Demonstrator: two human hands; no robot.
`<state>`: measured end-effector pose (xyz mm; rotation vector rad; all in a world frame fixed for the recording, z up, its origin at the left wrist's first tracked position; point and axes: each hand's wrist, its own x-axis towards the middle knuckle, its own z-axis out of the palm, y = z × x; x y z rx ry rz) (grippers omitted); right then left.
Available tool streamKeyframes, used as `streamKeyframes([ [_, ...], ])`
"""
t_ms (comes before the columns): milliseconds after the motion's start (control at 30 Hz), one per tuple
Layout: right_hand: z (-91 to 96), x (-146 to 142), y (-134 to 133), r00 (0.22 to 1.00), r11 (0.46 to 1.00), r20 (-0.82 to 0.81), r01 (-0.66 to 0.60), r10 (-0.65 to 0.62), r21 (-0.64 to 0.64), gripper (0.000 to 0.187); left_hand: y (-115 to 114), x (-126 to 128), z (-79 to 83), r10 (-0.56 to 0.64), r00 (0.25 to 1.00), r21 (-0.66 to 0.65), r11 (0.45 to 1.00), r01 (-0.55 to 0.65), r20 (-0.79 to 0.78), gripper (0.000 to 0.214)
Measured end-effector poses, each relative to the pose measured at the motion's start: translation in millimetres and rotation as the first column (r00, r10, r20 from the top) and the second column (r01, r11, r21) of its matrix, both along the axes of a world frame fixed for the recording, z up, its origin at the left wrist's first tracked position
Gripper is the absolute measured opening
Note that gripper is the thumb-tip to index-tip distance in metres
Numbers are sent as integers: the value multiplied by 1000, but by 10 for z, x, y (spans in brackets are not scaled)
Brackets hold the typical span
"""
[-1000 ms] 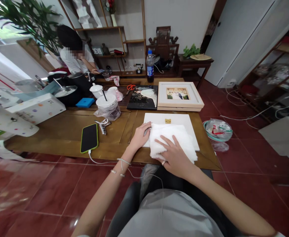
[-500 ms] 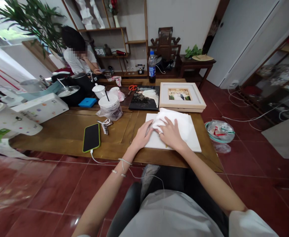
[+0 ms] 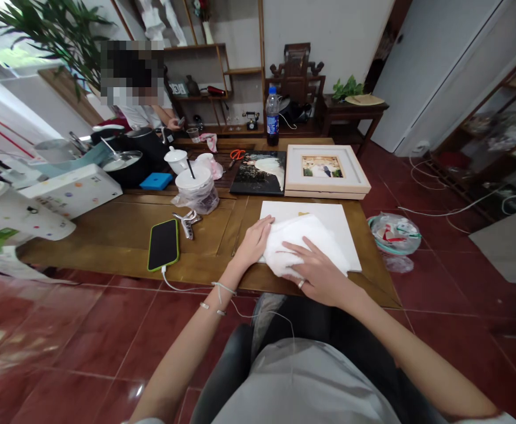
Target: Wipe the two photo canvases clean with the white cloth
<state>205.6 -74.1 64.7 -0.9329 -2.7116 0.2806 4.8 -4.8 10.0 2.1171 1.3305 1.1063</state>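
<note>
Roughly, I see cloth [image 3: 295,231] long axis L-R, R hand [image 3: 318,272] spread atop, L hand [image 3: 253,242] flat alongside; wood desk [image 3: 202,244], red floor [image 3: 103,335].

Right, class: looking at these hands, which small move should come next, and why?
Probably slide the white cloth toward the far edge of the white panel: that strip is uncovered, while the right hand lies spread on the cloth near the opposite edge.

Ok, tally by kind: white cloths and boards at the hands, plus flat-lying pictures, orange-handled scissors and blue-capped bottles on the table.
White cloth: 1
White board: 1
Pictures (dark panel, pale frame): 2
Scissors: 1
Bottle: 1
Total: 6
</note>
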Motion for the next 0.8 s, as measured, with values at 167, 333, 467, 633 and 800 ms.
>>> streamKeyframes([
  [167, -38, 72, 323, 990, 990, -44, 128, -130, -63, 36, 17, -6, -20, 34, 999, 24, 999, -34, -13, 40],
  [333, -68, 19, 684, 962, 963, -72, 256, -262, -88, 43, 29, 0, -22, 23, 1000, 33, 999, -22, -3, 35],
  [467, -6, -95, 927, 968, 962, -64, 233, -244, -141, 43, 29, 7, -2, 6, 1000, 47, 999, -7, 2, 26],
  [633, 142, -245, 1144, 984, 963, -22, 166, -174, -211, 44, 35, -3, -2, -6, 1000, 55, 998, 6, -5, 24],
  [800, 191, -136, 1239, 960, 932, -10, 268, -278, -243, 44, 42, -6, -28, 0, 1000, 58, 998, 0, 7, 25],
])
